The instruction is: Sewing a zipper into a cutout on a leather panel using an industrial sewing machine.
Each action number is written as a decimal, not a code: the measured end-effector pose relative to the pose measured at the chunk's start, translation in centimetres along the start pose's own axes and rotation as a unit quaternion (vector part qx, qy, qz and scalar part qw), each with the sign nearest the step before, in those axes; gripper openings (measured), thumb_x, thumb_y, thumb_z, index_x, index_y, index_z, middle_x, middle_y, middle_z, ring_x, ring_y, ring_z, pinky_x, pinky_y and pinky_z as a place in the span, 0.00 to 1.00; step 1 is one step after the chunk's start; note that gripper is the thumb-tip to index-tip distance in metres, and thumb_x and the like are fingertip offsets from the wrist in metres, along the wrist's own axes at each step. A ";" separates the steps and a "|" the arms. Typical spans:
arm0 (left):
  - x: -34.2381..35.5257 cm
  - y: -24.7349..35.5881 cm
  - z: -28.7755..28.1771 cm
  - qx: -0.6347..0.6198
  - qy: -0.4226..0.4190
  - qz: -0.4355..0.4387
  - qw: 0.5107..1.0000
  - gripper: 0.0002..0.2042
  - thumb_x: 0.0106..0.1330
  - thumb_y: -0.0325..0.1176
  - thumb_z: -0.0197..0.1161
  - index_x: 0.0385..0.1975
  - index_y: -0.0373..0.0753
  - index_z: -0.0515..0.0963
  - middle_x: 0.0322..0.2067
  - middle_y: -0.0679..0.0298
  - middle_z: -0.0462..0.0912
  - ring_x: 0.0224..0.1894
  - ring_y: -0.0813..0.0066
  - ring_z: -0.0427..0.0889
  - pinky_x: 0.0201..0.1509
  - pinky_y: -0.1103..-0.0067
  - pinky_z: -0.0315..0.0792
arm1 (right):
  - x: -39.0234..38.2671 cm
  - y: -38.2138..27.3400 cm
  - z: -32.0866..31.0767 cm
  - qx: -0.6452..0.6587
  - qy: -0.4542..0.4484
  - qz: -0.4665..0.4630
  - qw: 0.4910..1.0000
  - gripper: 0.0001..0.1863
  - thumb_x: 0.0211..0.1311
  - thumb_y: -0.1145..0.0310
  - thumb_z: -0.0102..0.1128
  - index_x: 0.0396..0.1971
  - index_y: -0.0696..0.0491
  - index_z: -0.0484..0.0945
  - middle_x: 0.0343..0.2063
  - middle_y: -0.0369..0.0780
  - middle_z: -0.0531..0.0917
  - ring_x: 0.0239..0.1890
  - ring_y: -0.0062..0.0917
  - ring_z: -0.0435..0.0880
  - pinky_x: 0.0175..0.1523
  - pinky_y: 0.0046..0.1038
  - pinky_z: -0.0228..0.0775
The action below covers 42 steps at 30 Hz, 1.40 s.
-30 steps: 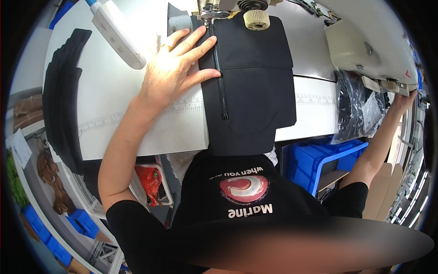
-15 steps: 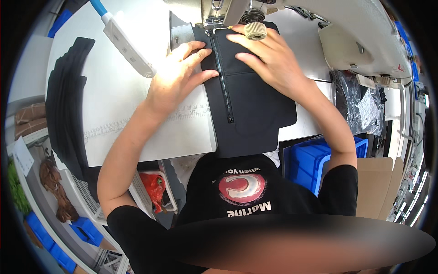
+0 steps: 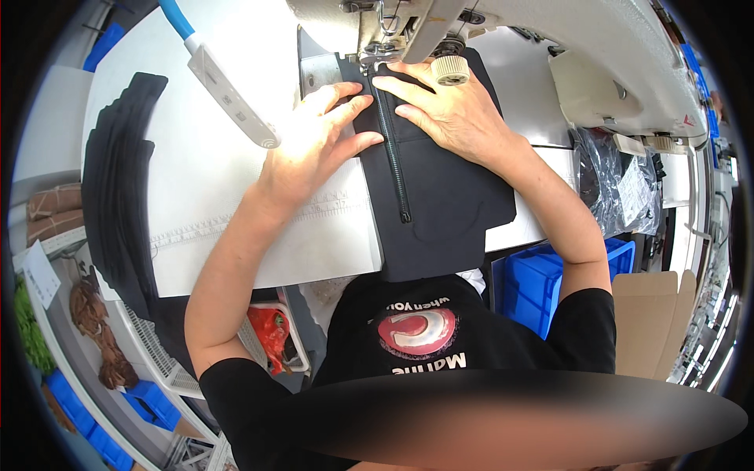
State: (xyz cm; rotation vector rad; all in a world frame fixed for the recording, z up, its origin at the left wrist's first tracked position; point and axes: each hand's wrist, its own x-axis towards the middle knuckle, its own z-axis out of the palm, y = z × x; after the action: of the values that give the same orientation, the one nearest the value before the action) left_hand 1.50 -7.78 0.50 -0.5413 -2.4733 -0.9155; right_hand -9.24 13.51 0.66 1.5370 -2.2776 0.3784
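A black fabric panel (image 3: 452,184) lies under the needle area of a white sewing machine (image 3: 518,31) and hangs over the table's front edge. Lengthwise along it runs a dark zipper (image 3: 395,161), whose top end sits by the presser foot (image 3: 378,56). My left hand (image 3: 318,137) rests at the panel's left edge, fingertips on the fabric beside the zipper, fingers stretched out. On the right of the zipper, my right hand (image 3: 455,110) lies spread flat on the panel, its fingertips close to the presser foot. A cream knob (image 3: 452,71) partly covers that hand.
A stack of black fabric pieces (image 3: 118,188) stands along the table's left side. A white lamp (image 3: 232,94) on a blue hose reaches over the white table (image 3: 196,173), which bears ruler markings. Plastic-wrapped goods (image 3: 620,180) lie right; a blue crate (image 3: 530,282) stands below.
The whole scene sits slightly lower and to the right in the picture. My right fingers have shifted left, closer to the zipper's top. My left hand keeps its place beside the zipper.
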 end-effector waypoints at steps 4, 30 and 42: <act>0.0 0.0 0.1 0.007 0.018 0.013 1.000 0.24 0.46 0.34 0.77 0.44 0.33 0.79 0.46 0.55 0.80 0.35 0.65 0.81 0.37 0.78 0.77 | 0.2 -0.4 -0.4 -0.005 -0.008 -0.014 1.000 0.18 0.59 0.61 0.61 0.50 0.43 0.80 0.48 0.34 0.80 0.46 0.28 0.76 0.51 0.31 0.66; -0.1 0.6 -0.2 0.045 -0.013 0.034 0.998 0.29 0.47 0.36 0.75 0.52 0.40 0.74 0.49 0.53 0.78 0.44 0.59 0.81 0.48 0.74 0.79 | -28.1 34.7 -31.5 -0.470 0.065 0.354 0.806 0.25 0.69 0.59 0.54 0.58 0.61 0.71 0.51 0.44 0.80 0.53 0.29 0.80 0.56 0.31 0.73; -0.1 0.4 -0.5 0.054 -0.055 0.006 0.997 0.28 0.49 0.37 0.74 0.52 0.41 0.75 0.49 0.55 0.79 0.46 0.61 0.81 0.48 0.74 0.77 | -21.3 34.0 -32.1 0.259 0.388 0.646 0.604 0.22 0.70 0.61 0.50 0.60 0.55 0.70 0.55 0.41 0.78 0.55 0.27 0.78 0.60 0.32 0.71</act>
State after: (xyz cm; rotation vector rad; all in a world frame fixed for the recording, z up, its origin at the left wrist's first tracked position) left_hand 1.94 -7.88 0.98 -0.5826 -2.5979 -0.7619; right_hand -28.79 57.09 19.44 -0.5531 -2.0557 1.7351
